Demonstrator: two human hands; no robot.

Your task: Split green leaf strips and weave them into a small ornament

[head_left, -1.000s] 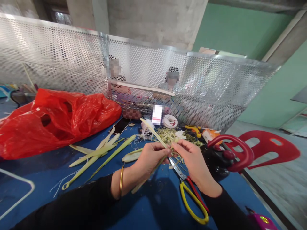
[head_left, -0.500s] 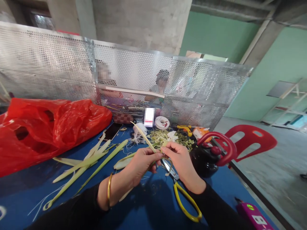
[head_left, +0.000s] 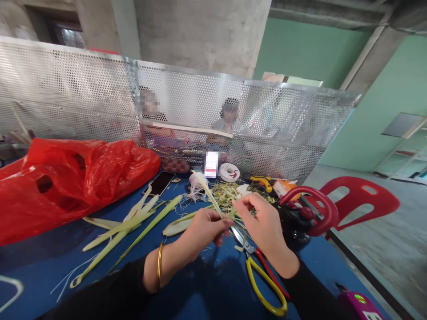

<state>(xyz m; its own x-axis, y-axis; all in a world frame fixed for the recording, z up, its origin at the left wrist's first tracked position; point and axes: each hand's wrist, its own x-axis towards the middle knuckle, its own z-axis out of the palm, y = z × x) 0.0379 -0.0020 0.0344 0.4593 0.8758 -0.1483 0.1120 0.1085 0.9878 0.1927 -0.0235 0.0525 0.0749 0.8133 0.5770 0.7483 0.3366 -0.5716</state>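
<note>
My left hand [head_left: 205,231], with a gold bangle at the wrist, is closed on a pale green leaf strip [head_left: 210,193] that points up and away. Close on its right, my right hand [head_left: 262,224] has thumb and forefinger pinched near the strip; what they hold is too small to make out. Under my right hand lie scissors [head_left: 263,291] with one yellow and one red handle. More long leaf strips [head_left: 125,226] lie crossed on the blue table [head_left: 196,295] at the left. A heap of green scraps [head_left: 227,193] is just beyond my hands.
A red plastic bag [head_left: 86,178] fills the left side, beside a phone [head_left: 160,183]. A tape roll [head_left: 230,172], yellow tool [head_left: 262,182] and black pot with a red handle [head_left: 295,222] stand beyond and right. People sit behind a perforated screen [head_left: 190,98].
My right hand has drawn slightly away from my left, opening a small gap. The red scissor handle now shows. The whole view has shifted a little.
</note>
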